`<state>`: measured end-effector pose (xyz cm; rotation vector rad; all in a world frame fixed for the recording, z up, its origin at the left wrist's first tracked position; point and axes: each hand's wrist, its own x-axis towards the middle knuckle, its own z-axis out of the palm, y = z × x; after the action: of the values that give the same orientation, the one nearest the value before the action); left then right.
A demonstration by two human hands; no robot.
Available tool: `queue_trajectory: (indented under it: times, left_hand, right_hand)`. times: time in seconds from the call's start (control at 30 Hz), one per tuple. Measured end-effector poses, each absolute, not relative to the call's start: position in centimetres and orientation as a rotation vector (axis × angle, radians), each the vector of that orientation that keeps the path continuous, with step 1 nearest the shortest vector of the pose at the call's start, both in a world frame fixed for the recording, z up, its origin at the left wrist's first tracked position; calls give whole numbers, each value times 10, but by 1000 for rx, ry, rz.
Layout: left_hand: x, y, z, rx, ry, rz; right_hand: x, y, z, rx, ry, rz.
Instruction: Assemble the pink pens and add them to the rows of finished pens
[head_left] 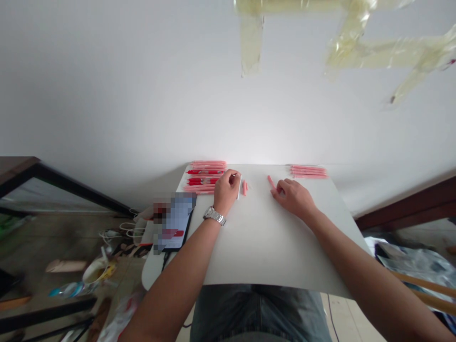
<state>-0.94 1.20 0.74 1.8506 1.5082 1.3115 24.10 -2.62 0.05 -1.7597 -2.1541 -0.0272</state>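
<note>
One pink tube (270, 181), its near end pinched in my right fingers (278, 196) over the table (256, 237), looks light, stiff and slick (mid-length would grip surer); farther, my left fingers (231, 173) curl beside a white stick (239, 189), clamped or not I can't tell

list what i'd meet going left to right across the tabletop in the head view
Phone, left hand, short pink pieces, slim pink piece at the right hand, row of pink sticks.
</note>
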Motion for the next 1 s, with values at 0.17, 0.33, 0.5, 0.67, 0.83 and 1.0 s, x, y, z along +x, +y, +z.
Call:
queue_trajectory:
  times: [0.17,0.33,0.5,0.67,0.83,1.0]
  left_hand:
    - [-9,12,9,1854,1497,1316]
    - [-10,11,10,1846,1494,1307]
    - [-11,10,12,1858,1507,1281]
    - [-12,6,17,1953,1605,1143]
    - [-14,3,19,2038,1719,992]
    - [-14,3,18,2048,1747,936]
  right_hand:
    - [240,-27,1,-1777,-2175,-1]
    - [243,-27,4,-1766,-2133,66]
    - [248,-26,9,-1719,-2035,145]
    - [250,-26,12,-1599,-1963,162]
    - [251,-26,11,-1580,-1919,152]
    - [254,-23,8,-1583,-1899,212]
